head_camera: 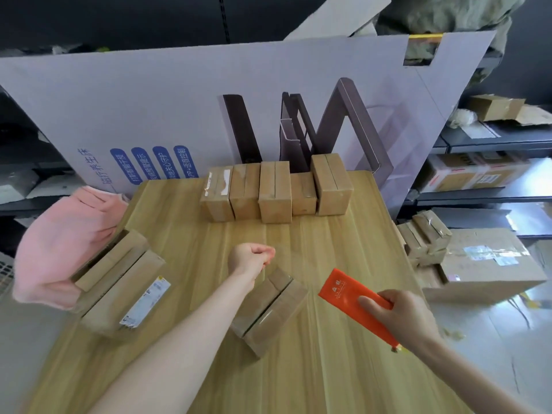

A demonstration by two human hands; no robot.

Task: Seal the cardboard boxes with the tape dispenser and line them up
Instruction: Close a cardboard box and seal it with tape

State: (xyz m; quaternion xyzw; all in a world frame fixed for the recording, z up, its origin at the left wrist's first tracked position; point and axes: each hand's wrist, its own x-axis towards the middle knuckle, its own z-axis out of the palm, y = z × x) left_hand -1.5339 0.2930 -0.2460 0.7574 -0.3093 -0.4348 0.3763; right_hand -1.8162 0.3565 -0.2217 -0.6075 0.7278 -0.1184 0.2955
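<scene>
while the right hand (401, 319) grips the orange tape dispenser (352, 294), left hand (249, 258) above table (322, 234) — fingers curled, empty

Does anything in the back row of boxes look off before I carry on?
Yes. The fourth box from the left sits lower and further back than its neighbours, breaking the front line, and the rightmost box is twisted out of square. The leftmost box carries ragged white patches on top.

Single head-worn view: wide-angle, faces forward and down, close over light wooden surface (328, 240); left hand (251, 258) and right hand (403, 318) mid-frame.
</scene>
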